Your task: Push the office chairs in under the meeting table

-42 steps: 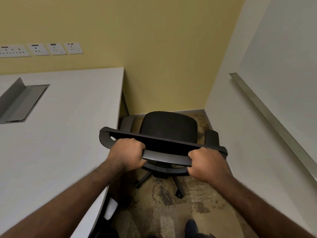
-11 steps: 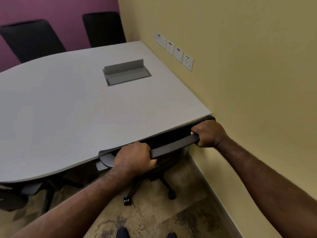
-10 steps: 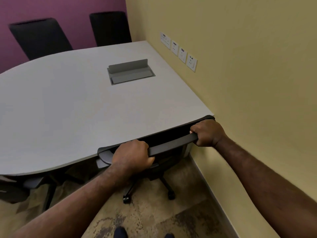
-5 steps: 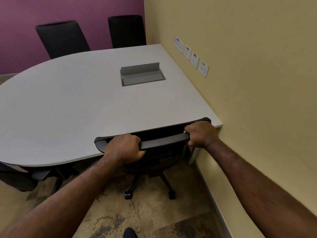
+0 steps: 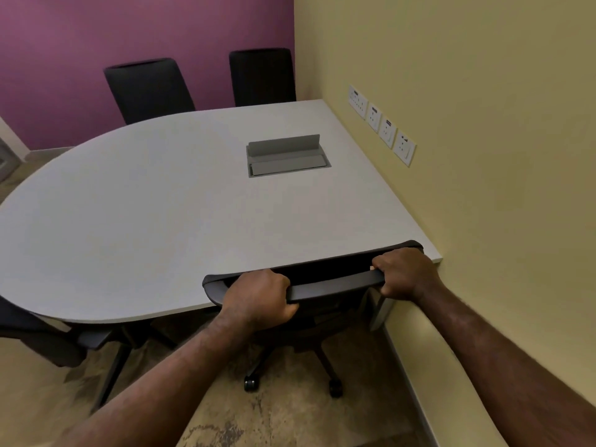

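Nearest the camera, two bare forearms reach forward to the office chair (image 5: 332,287). The left hand (image 5: 259,300) is curled tight over the top rail of the backrest near its left end, and the right hand (image 5: 404,274) wraps the same rail at its right end. The wide two-handed hold probably keeps the chair square as it rolls, so it does not swivel on its base. The rail is a smooth, dark, gently bowed bar of what looks like hard plastic. Below it a star base on small black castors (image 5: 251,383) stands on mottled beige and brown carpet (image 5: 274,414), a low pile that should let the wheels run.

The chair sits at the near right corner of the table (image 5: 145,227), its backrest touching or just short of the table's edge, with the seat hidden beneath, so this chair seems about home. The tabletop is matte pale grey, with a rounded left side and a straight right side against the yellow wall (image 5: 483,91).

At the lower left, a second dark chair (image 5: 48,337) stands partly out from the table and appears to need pushing. Further on, a grey metal cable box (image 5: 285,156) is set into the tabletop with its lid raised. White sockets (image 5: 382,124) line the wall. At the far side, two black high-backed chairs (image 5: 150,88) stand against the table's edge before a purple wall (image 5: 96,33).
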### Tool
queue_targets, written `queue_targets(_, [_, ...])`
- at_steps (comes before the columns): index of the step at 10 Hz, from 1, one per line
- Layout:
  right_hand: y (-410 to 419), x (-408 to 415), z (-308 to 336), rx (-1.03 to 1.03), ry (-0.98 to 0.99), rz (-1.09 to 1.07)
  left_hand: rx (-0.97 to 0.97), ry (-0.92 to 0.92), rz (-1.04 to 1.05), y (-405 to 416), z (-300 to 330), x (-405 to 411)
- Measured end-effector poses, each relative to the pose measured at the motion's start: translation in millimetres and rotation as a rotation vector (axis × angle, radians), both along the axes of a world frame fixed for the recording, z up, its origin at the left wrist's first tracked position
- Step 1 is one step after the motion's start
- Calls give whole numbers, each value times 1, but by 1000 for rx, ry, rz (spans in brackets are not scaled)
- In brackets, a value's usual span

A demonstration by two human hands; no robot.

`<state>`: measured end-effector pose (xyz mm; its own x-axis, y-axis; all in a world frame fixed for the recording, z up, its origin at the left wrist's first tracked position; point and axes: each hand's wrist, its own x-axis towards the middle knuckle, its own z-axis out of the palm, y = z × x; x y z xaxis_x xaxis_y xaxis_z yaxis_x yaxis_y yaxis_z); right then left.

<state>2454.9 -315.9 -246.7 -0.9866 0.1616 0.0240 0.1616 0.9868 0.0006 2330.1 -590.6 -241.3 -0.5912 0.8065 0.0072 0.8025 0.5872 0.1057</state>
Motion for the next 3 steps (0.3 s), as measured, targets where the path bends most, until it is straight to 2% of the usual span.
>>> queue_targets(1, [-3,2,5,0,62,33,20,-4,-3,-2,4,1])
queue_targets(2, [-3,4,7,-66,336,164,111,43,-41,-5,9,-3])
queue_targets(3, [-10,2,14,-205,553,154,324,12,-13,-11,19,-6])
